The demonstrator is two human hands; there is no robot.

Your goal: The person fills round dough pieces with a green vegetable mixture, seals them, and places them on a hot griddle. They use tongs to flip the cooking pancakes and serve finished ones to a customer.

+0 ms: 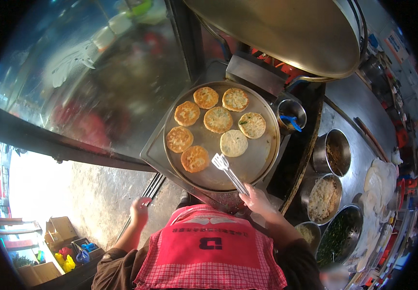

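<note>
My right hand (257,200) is closed around the handle of metal serving tongs (229,171). The slotted tips of the tongs lie beside a pale flatbread (234,143) on a round metal griddle pan (245,180). Browned flatbreads, such as the one at lower left (194,158), lie along the pan's left side, and a lightly browned flatbread (218,119) is in the middle. My left hand (140,210), blurred, is held away from the pan at the lower left, near thin metal bars (153,186); whether its fingers are closed is unclear.
A large round lid (285,32) stands raised behind the pan. Right of it is a metal cup (291,114) with a blue-handled tool. Farther right are bowls of filling (323,199), chopped greens (335,235) and dough (379,177). A glass panel (114,83) rises at left.
</note>
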